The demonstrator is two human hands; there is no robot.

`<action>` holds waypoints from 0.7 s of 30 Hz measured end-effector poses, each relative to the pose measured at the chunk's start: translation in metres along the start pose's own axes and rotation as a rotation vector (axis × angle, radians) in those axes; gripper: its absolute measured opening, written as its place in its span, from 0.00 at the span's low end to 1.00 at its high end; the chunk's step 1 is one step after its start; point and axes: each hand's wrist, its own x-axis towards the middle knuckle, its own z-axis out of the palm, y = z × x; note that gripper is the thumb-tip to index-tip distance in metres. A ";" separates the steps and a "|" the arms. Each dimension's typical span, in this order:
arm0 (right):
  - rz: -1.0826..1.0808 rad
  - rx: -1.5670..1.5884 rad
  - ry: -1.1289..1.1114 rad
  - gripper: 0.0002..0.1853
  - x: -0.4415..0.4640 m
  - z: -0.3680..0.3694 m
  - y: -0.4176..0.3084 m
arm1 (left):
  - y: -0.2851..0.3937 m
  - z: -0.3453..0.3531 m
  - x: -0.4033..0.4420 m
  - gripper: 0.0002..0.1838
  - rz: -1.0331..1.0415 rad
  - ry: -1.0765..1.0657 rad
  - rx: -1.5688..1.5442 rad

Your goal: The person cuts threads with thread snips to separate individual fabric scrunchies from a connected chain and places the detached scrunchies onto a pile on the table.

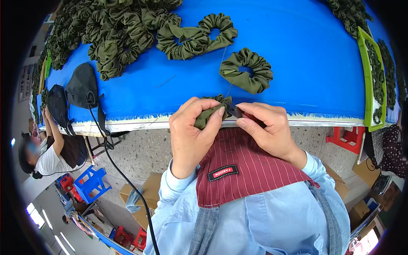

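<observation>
My left hand (190, 134) pinches an olive-green scrunchie (205, 117) just above the table's near edge, its gathered fabric partly covered by my fingers. Closed around small dark thread snips (234, 111), my right hand (268, 126) brings the blades against the scrunchie's edge; a bit of red shows under the fingers. From there a thin thread runs up to another scrunchie (246, 70) lying on the blue cloth. Farther back, two more joined scrunchies (182, 42) lie beside the big pile.
A large heap of green scrunchies (119, 29) covers the back left of the blue table (297, 55). Black mesh bags (83, 85) with a cable lie at the left edge. A lime-green tray (366, 85) stands right. Another person (59, 148) works at far left.
</observation>
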 end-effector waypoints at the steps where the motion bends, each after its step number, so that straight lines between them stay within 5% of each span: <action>1: 0.000 -0.008 0.017 0.11 -0.001 0.000 0.002 | 0.001 0.000 0.000 0.06 0.002 0.001 -0.005; 21: -0.076 -0.032 0.006 0.10 0.004 0.002 0.001 | -0.003 0.000 0.000 0.05 -0.038 -0.014 -0.060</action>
